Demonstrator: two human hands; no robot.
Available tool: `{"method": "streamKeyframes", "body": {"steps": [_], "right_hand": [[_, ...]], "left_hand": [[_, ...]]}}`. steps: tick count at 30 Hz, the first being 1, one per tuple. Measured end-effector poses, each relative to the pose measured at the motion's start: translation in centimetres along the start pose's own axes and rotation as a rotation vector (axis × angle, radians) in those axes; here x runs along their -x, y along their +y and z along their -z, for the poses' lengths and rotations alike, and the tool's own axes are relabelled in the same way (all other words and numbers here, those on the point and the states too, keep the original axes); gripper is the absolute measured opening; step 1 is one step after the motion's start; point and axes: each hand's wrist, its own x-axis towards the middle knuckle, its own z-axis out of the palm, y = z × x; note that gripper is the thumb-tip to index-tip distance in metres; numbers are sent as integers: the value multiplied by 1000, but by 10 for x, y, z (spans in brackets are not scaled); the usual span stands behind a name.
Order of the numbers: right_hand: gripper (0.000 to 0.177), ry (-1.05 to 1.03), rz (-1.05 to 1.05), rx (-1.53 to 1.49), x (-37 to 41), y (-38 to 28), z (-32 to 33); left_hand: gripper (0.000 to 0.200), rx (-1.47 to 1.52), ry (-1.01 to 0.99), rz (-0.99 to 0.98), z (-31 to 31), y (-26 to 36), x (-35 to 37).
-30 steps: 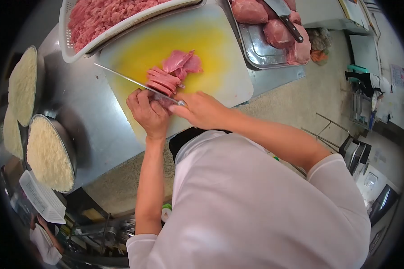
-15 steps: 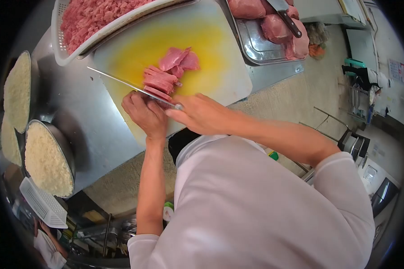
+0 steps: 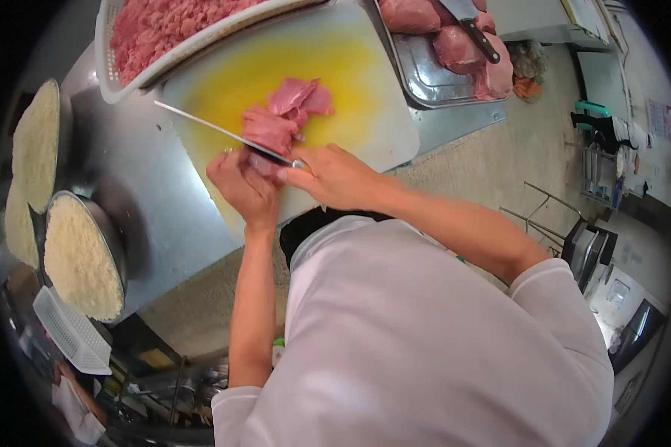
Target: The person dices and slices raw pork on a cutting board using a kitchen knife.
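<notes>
My right hand (image 3: 324,175) is closed round the handle of a long knife (image 3: 216,128), whose blade points to the upper left across the meat. Fingers bent, my left hand (image 3: 242,186) presses on a piece of pink meat (image 3: 265,165) at the near side of the blade. Against the blade's far side lie meat slices (image 3: 268,128) in a stack. Beyond them a few looser pieces (image 3: 302,98) rest on the yellow-stained white cutting board (image 3: 373,82).
A white basket (image 3: 112,82) of cut meat stands at the upper left. Bowls of pale crumbs (image 3: 82,257) line the left side. Upper right, a metal tray (image 3: 425,74) holds large meat pieces and another knife (image 3: 477,37). Another person's arm (image 3: 82,391) shows at lower left.
The knife has shifted slightly right relative to the basket side, and the slices beside its blade are bunched closer together. Both hands keep their holds. The whole view has shifted a little.
</notes>
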Motion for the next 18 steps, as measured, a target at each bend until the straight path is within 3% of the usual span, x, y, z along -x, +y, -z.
{"method": "streamKeyframes", "body": {"steps": [4, 8, 9, 11, 14, 18], "right_hand": [[38, -81, -125, 2, 70, -51, 40], [44, -158, -246, 20, 80, -47, 43], [44, -158, -248, 22, 72, -42, 38], [44, -59, -63, 84, 46, -28, 19], [41, -53, -51, 100, -8, -11, -13], [40, -83, -84, 54, 21, -19, 0]], "left_hand": [[19, -96, 0, 63, 2, -1, 9], [13, -44, -20, 113, 0, 0, 3], [11, -34, -48, 103, -1, -3, 3], [10, -42, -25, 113, -5, -1, -1], [10, -29, -15, 119, -3, 1, 3], [10, -14, 30, 107, -4, 3, 1]]}}
